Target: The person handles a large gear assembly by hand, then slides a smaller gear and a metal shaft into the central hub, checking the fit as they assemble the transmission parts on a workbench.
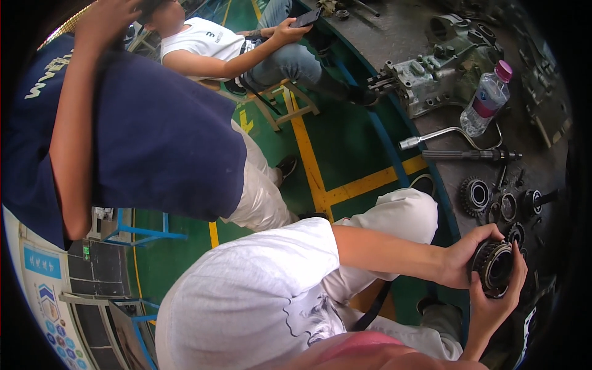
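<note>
Between both my hands is a dark toothed transmission gear (pixel 495 266) with a round open bore, held over the edge of the metal worktable (pixel 404 46). My left hand (pixel 468 256) is closed round its near side, thumb and fingers along the rim. My right hand (pixel 501 302) grips the opposite side, its fingers reaching up past the gear. Just beyond the hands lie a larger gear (pixel 475 196), a metal ring (pixel 507 206), a small gear (pixel 515 233) and a gear with a stub shaft (pixel 533 201). The hands partly cover the small gear.
A splined shaft (pixel 472 155), a bent-handled wrench (pixel 438 134), a pink-capped water bottle (pixel 486 105) and a gearbox housing (pixel 441 71) lie farther along the table. One person in navy (pixel 160 135) stands close by; another, seated on a stool (pixel 287 102), holds a phone (pixel 305 18).
</note>
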The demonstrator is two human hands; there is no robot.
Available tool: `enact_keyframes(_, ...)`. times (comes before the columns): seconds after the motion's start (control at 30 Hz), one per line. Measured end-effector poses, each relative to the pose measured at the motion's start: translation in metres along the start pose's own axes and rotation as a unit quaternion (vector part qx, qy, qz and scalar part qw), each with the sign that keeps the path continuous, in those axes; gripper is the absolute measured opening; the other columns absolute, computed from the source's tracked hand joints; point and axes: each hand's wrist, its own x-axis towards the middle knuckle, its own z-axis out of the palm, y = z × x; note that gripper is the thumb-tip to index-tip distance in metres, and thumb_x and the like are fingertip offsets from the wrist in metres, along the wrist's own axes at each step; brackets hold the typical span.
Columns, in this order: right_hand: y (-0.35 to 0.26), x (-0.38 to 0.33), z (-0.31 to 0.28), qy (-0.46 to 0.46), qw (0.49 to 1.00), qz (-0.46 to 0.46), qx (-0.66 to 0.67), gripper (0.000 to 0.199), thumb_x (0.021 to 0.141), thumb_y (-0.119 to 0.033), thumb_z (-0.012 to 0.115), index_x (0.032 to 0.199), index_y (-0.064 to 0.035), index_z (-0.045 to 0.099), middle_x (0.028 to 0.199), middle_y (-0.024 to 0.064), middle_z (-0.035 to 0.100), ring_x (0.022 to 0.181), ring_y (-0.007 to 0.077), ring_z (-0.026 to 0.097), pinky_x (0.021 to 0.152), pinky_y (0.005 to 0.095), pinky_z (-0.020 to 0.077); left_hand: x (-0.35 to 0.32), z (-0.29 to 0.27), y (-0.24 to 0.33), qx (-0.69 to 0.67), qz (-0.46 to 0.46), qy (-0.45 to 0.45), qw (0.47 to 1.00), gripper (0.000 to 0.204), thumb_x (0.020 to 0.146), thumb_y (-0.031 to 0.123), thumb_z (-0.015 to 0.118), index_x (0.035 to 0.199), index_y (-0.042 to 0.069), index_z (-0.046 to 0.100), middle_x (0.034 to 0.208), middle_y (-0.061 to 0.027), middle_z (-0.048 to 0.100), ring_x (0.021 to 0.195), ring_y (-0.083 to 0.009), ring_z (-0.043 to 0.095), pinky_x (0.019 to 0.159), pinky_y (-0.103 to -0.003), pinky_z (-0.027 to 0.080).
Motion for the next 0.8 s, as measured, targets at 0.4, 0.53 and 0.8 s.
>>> enact_keyframes(0.4, -0.006, -0.006, 0.008, 0.039, 0.999, 0.012, 0.027, 0.075, 0.051, -0.004, 0.076, 0.123, 0.0032, 0.056, 0.111, 0.0178, 0.059, 0.107, 0.0331, 0.056, 0.097, 0.0402, 0.0431, -0.002, -0.004, -0.002, 0.018, 0.004, 0.034, 0.999, 0.036, 0.087, 0.042, 0.052, 0.084, 0.008, 0.065, 0.084, -0.0043, 0.069, 0.075, -0.0149, 0.065, 0.073, -0.029, 0.054)
enact_keyframes(0.53, -0.008, -0.003, 0.001, 0.018, 1.000, -0.007, -0.016, 0.075, 0.050, -0.005, 0.076, 0.122, 0.0026, 0.057, 0.110, 0.0183, 0.059, 0.106, 0.0338, 0.056, 0.097, 0.0414, 0.0433, -0.001, -0.006, 0.000, 0.039, 0.003, 0.022, 0.999, 0.036, 0.087, 0.041, 0.052, 0.085, 0.008, 0.065, 0.084, -0.0052, 0.069, 0.074, -0.0156, 0.065, 0.071, -0.029, 0.054)
enact_keyframes(0.8, 0.000, -0.006, 0.002, 0.012, 0.999, -0.035, -0.032, 0.075, 0.050, -0.008, 0.076, 0.122, 0.0037, 0.057, 0.111, 0.0192, 0.058, 0.106, 0.0350, 0.056, 0.096, 0.0429, 0.0436, -0.003, -0.003, 0.000, 0.050, -0.009, 0.033, 0.998, 0.037, 0.087, 0.042, 0.052, 0.085, 0.008, 0.065, 0.085, -0.0053, 0.069, 0.075, -0.0164, 0.065, 0.069, -0.028, 0.055)
